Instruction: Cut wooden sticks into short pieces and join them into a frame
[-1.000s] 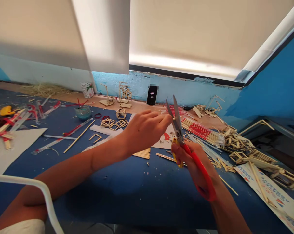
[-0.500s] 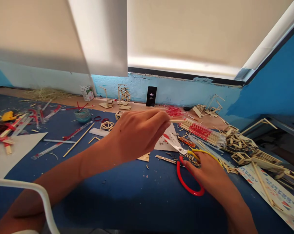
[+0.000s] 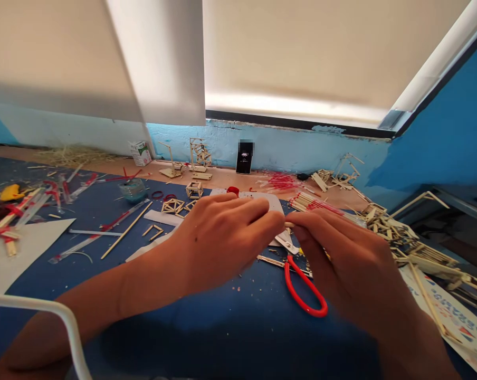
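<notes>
Right hand came over, arched, pinching left hand's stick.

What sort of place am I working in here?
It looks like a craft or model-making workspace: there are scissors on a blue tabletop, a bundle of wooden sticks, and small stick-built models near the wall.

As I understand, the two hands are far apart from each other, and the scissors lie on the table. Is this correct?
Not quite: the hands are close together. The head view shows the fingertips of the left hand and right hand meeting at a thin stick. The scissors do lie on the table.
</notes>
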### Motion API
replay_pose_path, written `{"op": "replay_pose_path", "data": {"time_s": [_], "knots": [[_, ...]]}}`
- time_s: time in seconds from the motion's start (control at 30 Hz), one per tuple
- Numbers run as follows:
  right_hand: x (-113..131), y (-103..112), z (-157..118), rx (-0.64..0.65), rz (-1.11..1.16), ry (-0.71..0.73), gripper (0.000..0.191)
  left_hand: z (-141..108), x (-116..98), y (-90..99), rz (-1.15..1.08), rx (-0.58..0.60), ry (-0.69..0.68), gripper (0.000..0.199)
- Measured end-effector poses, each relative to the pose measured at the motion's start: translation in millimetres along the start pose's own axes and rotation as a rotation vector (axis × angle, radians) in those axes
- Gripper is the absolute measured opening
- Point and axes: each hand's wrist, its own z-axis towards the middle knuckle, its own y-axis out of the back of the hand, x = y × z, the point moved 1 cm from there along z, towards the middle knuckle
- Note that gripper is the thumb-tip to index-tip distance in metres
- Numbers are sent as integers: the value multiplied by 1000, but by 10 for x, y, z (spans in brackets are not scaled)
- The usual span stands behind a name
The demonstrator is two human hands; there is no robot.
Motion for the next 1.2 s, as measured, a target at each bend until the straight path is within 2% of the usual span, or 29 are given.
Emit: {"op": "replay_pose_path", "data": {"time_s": [0.2, 0.37, 0.5, 0.63, 0.73, 0.83, 0.9, 0.93, 1.0, 1.07, 1.13, 1.2], "knots": [[-197, -92, 68, 152, -11, 17, 21, 21, 55, -101, 123, -14, 0, 18], [-332, -180, 84, 189, -18, 21, 25, 37, 110, -233, 151, 28, 19, 20], [-389, -291, 72, 128, -76, 37, 23, 37, 161, -325, 104, 14, 56, 29], [-357, -434, 55, 12, -88, 10, 23, 38, 162, -434, 75, 13, 84, 28], [-282, -534, 41, -42, -115, -8, 28, 67, 199, -465, 113, -48, 187, 32], [-378, -538, -16, -92, -96, -87, 27, 87, 350, -351, 121, -55, 323, 38], [-627, -474, -92, -111, -81, -181, 23, 49, 506, -190, 76, -54, 400, 36], [-793, -435, -133, -77, -82, -215, 22, 7, 591, -101, 28, -66, 443, 33], [-1128, -362, -191, 31, -83, -279, 19, -119, 745, 51, -139, -73, 525, 30], [-1326, -306, -169, 21, -91, -310, 16, -268, 841, 128, -329, -44, 558, 30], [-1285, -297, -33, -40, -48, -360, 27, -393, 858, 131, -501, 34, 561, 27], [-1017, -369, 205, 6, 136, -389, 34, -465, 805, 97, -649, 139, 551, 23]]}}
